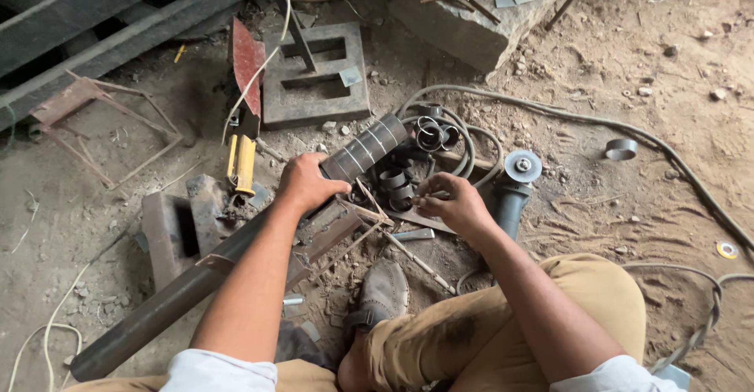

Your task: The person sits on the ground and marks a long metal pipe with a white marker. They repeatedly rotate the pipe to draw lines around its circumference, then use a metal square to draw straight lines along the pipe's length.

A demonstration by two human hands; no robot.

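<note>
Bare dirt floor serves as the work surface, crowded at centre and open to the right. Left hand is closed around a long dark steel pipe, which runs diagonally from the lower left edge up to a marked, ringed end near centre. Right hand is loosely curled, fingertips pinched on a small item too small to identify, just beside a cluster of cut pipe rings. An angle grinder lies disc-up touching the right wrist side. Grey cable loops around the rings and trails off right. A heavy slotted steel block sits above; a yellow-handled tool lies left of the pipe. One stray ring rests well apart on open ground.
</note>
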